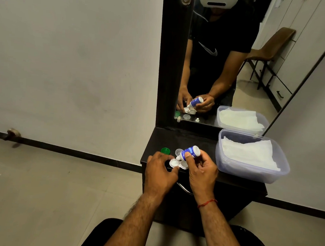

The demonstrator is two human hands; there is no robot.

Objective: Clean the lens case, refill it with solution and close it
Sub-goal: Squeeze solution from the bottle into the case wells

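Observation:
A white two-well lens case (pixel 178 164) lies open on the black dresser top (pixel 200 142). My left hand (pixel 159 171) steadies the case by its left well with the fingertips. My right hand (pixel 202 170) grips a small blue and white solution bottle (pixel 190 152), tipped nozzle-down over the case between the wells. A green cap (pixel 165 150) and a clear cap (pixel 179 152) rest on the top just behind the case.
A clear plastic tub (pixel 251 167) with white tissues stands on the right of the dresser. A mirror (pixel 220 59) rises behind and reflects my hands. A drawer handle (pixel 184 188) sits below the front edge. Tiled floor lies to the left.

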